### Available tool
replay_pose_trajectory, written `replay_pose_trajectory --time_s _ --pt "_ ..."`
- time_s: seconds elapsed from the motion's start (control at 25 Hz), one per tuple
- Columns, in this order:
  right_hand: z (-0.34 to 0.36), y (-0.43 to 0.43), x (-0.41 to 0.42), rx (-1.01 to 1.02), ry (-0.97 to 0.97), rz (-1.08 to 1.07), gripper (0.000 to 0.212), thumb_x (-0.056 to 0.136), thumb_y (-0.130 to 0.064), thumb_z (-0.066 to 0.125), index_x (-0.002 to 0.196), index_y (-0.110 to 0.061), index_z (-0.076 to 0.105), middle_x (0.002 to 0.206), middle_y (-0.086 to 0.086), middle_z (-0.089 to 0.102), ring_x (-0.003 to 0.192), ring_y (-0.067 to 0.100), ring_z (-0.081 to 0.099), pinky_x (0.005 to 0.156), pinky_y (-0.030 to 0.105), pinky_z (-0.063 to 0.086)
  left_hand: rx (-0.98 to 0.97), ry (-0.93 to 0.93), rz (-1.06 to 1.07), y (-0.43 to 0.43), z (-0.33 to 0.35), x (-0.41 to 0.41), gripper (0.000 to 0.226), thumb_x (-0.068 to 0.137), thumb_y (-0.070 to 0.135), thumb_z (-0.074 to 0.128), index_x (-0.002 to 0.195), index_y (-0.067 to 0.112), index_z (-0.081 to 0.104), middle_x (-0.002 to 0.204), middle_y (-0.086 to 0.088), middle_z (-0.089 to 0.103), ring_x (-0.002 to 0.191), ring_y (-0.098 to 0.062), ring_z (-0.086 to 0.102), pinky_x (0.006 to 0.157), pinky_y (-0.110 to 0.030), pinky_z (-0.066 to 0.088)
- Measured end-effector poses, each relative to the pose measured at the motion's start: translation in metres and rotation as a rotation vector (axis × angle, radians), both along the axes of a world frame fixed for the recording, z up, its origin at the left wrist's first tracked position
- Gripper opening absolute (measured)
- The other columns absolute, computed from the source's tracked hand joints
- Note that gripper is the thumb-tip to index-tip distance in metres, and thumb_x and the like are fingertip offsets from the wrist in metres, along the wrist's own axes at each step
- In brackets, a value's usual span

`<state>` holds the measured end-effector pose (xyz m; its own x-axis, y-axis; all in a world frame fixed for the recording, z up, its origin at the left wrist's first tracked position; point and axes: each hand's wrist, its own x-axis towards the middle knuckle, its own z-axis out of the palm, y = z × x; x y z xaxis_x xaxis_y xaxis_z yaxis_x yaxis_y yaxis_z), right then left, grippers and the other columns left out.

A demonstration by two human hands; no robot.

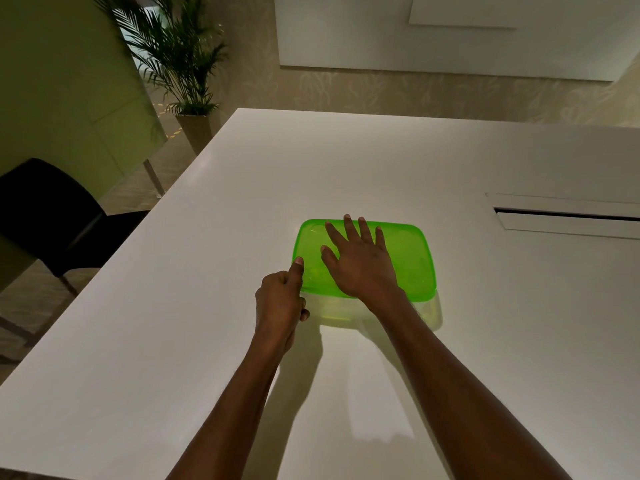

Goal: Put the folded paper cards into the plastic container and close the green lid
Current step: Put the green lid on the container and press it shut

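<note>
Lid (412, 261) — R hand (360, 265) flat, L hand (278, 299) pinch

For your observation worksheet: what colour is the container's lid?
The lid is bright, translucent green, shown best in the head view.

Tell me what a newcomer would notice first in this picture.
The bright green lid stands out, sitting on the plastic container near the middle of the white table. The right hand lies flat on top of it with fingers spread, while the left hand grips its near-left corner, thumb on the rim. A potted palm stands beyond the table's far-left corner.
</note>
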<state>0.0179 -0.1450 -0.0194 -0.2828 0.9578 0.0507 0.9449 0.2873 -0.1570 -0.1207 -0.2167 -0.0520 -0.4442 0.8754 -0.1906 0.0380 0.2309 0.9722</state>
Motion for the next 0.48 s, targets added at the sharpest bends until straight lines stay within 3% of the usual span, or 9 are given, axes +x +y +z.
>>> replay_pose_trajectory --time_s 0.2,0.32,0.48 --pt "0.0 -0.001 0.0 0.004 -0.008 0.003 0.062 0.104 -0.056 0.021 0.162 -0.033 0.014 0.172 0.007 0.005 0.159 0.031 0.001 0.127 0.056 0.003 0.005 0.05 -0.022 -0.002 0.0 -0.001 0.057 0.101 0.055 0.057 0.068 0.011 0.045 0.052 -0.003 0.041 0.045 -0.022 0.042 0.045 -0.027 0.043" --pt "0.0 -0.001 0.0 0.007 -0.008 0.005 0.063 0.104 -0.056 0.021 0.162 -0.032 0.015 0.172 0.007 0.006 0.159 0.031 0.001 0.127 0.056 0.003 -0.063 0.257 -0.127 -0.001 0.005 -0.012 0.064 0.101 0.063 0.05 0.067 0.009 0.053 0.053 -0.009 0.051 0.037 -0.021 0.05 0.048 -0.035 0.05" --pt "0.0 -0.002 0.001 0.003 0.002 0.005 0.063 0.105 -0.056 0.021 0.162 -0.032 0.014 0.172 0.007 0.005 0.159 0.031 0.0 0.127 0.055 0.002 -0.209 0.686 -0.153 0.01 0.02 -0.018 0.074 0.1 0.074 0.03 0.072 0.01 0.056 0.075 -0.013 0.066 0.07 -0.034 0.066 0.069 -0.041 0.055"
